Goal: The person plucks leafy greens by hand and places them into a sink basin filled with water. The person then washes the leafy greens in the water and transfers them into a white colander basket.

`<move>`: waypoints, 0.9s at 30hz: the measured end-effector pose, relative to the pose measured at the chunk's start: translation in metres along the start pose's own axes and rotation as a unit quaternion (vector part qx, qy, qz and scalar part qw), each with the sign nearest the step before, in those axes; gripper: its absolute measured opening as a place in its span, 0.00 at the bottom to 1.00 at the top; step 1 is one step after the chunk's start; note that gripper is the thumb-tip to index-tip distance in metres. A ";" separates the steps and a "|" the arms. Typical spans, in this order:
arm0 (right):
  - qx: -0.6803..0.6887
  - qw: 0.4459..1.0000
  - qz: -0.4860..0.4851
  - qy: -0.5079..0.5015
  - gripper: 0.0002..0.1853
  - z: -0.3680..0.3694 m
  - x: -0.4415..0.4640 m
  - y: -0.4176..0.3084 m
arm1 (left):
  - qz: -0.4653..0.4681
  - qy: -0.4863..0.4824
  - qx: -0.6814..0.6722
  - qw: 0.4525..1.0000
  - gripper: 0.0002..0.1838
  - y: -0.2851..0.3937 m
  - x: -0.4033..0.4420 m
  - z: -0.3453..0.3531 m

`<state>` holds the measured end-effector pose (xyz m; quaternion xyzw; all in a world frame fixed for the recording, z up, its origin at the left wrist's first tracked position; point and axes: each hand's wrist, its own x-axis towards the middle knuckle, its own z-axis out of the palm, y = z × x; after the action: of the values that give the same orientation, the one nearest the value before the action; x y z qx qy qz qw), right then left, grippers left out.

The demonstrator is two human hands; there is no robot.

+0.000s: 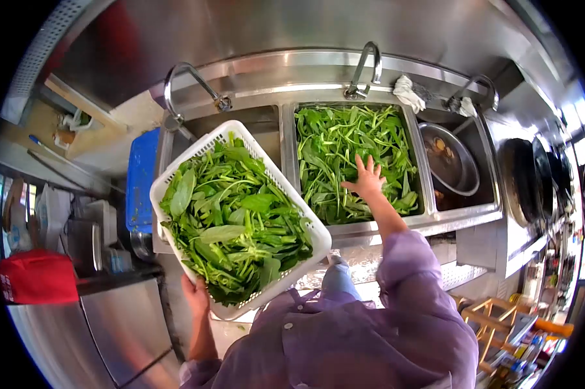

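Observation:
A white plastic basket (pixel 274 170) heaped with leafy greens (pixel 231 217) tilts over the left sink and the counter's front edge. My left hand (pixel 195 293) grips its near left side, the fingers partly hidden behind the wall. In the middle sink (pixel 424 178) lies a thick layer of the same long-stemmed greens (pixel 344 139). Over these greens my right hand (pixel 368 180) is spread with fingers apart, holding nothing. Whether its fingertips touch the leaves I cannot tell.
Curved faucets (pixel 368 65) stand behind the sinks. The right sink holds a metal bowl (pixel 470 170) with brownish pieces in liquid. White cloths (pixel 408 93) lie on the back ledge. A blue board (pixel 143 181) stands at left, a red bag (pixel 37 277) nearer, and dark pans (pixel 529 185) at right.

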<state>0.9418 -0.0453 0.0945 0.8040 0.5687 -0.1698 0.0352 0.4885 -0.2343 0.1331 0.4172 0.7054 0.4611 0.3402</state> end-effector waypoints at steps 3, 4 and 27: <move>-0.151 0.979 -0.087 -0.104 0.52 0.044 0.046 -0.016 | -0.071 -0.013 -0.011 0.997 0.15 0.014 -0.009 0.007; -0.209 0.960 -0.151 -0.107 0.52 0.037 0.038 -0.029 | -0.087 -0.013 0.004 0.996 0.15 0.018 -0.010 0.009; 0.178 0.967 -0.142 -0.116 0.20 -0.092 0.090 0.040 | -0.092 0.097 -0.029 0.991 0.17 0.012 -0.022 0.027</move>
<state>1.0271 0.0442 0.1470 0.6827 0.6301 -0.3639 -0.0670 0.5246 -0.2410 0.1372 0.2936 0.7570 0.4859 0.3234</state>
